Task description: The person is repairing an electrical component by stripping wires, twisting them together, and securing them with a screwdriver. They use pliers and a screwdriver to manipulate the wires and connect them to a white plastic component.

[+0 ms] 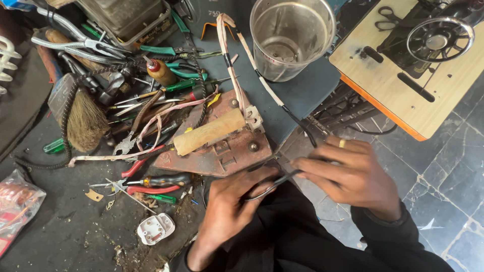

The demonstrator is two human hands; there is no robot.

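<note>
At lower centre of frame, left hand [229, 206] and right hand [353, 174] both pinch a thin dark wire [275, 184] beside the rusty iron plate [222, 151]; wire judged light, limp, best gripped near its end.

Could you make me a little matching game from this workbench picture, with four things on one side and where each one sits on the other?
Things:
1. clear plastic jug
2. white plug
3. brush
4. sewing machine wheel

Places:
A. far left, bristles pointing down
B. top right, on the wooden table
C. top middle, on the blue-grey surface
D. bottom left, opened up near the left hand

Pairs: 1-C, 2-D, 3-A, 4-B
</note>
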